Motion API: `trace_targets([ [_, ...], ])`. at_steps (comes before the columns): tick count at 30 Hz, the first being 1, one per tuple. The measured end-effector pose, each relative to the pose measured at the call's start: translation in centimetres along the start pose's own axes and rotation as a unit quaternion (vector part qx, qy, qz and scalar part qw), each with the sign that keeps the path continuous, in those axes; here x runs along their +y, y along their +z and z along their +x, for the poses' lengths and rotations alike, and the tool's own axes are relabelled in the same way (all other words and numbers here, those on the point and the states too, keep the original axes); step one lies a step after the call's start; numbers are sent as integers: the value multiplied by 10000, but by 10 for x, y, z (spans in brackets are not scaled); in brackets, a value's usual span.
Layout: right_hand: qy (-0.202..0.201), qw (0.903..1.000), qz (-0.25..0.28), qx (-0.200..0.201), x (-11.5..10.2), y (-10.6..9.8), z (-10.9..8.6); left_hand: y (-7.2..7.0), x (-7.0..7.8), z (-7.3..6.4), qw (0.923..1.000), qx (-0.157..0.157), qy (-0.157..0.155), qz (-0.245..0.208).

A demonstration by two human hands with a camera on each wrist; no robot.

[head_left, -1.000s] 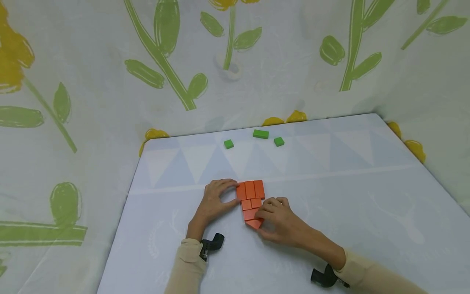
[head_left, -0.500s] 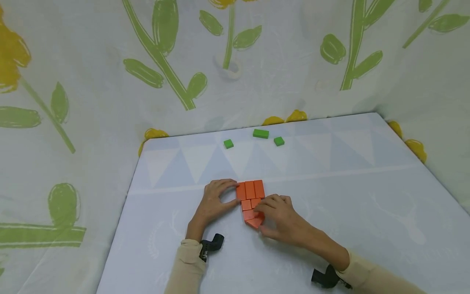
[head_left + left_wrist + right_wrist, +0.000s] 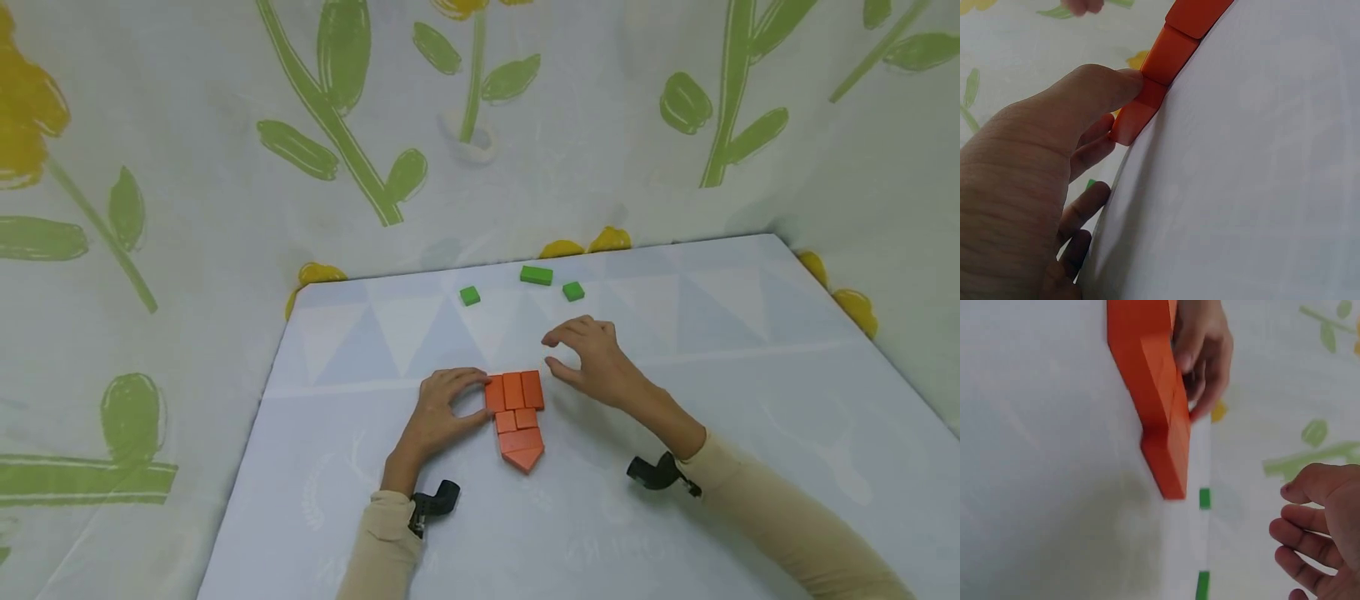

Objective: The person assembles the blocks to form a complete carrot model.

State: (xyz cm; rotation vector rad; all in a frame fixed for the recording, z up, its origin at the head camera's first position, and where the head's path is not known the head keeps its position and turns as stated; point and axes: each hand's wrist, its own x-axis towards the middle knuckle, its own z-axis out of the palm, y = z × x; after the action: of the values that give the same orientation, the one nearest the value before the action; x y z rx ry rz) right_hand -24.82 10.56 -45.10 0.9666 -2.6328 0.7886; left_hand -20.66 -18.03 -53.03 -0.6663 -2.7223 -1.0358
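Note:
Orange wooden blocks lie flat and packed together on the table in the head view. Three upright oblong blocks form the far row, two small square blocks [image 3: 516, 420] come below, then a wide block [image 3: 520, 440] and a pointed triangular block [image 3: 525, 460] nearest me. My left hand [image 3: 442, 408] holds the leftmost oblong block [image 3: 495, 393] between thumb and fingers; the left wrist view shows the thumb [image 3: 1119, 87] against its side. My right hand [image 3: 596, 358] hovers right of the far row, thumb and fingers apart, nothing between them, as the right wrist view also shows.
Near the table's far edge lie a small green block [image 3: 470, 296], a longer green block [image 3: 536, 275] and another small green one [image 3: 573, 291]. The pale table [image 3: 712, 400] meets a flower-printed cloth backdrop [image 3: 570, 150] behind. A black camera sits on each wrist.
My right hand has left the wide and triangular blocks and moved up and away toward the far side, its thumb and fingers parting. My left hand stays in place.

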Motion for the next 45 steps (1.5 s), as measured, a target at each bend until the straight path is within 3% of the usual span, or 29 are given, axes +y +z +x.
trace_targets([
  [9, 687, 9972, -270, -115, 49, -1, 52, 4, 0, -3, 9997, -154, -185, -44],
  [13, 922, 9946, -437, -209, 69, 4, 72, 5, 1, -4, 9999, -76, -76, -88],
  [18, 1492, 9860, -543, -518, 92, 14, 99, 4, 3, -7, 9999, 43, -20, -147],
  [26, 2126, 9691, -609, -1091, 112, 22, 113, 9, 4, -9, 9996, -55, -49, -283],
  [35, 1952, 9753, -544, -884, 123, 24, 113, 9, 6, -7, 9997, -27, 18, -224],
  [40, 1509, 9856, -381, -657, 110, 19, 110, 5, 1, -4, 9999, -17, 27, -106],
  [45, 887, 9932, -191, -727, 86, 19, 98, 0, -3, -1, 10000, -2, -19, -81],
])
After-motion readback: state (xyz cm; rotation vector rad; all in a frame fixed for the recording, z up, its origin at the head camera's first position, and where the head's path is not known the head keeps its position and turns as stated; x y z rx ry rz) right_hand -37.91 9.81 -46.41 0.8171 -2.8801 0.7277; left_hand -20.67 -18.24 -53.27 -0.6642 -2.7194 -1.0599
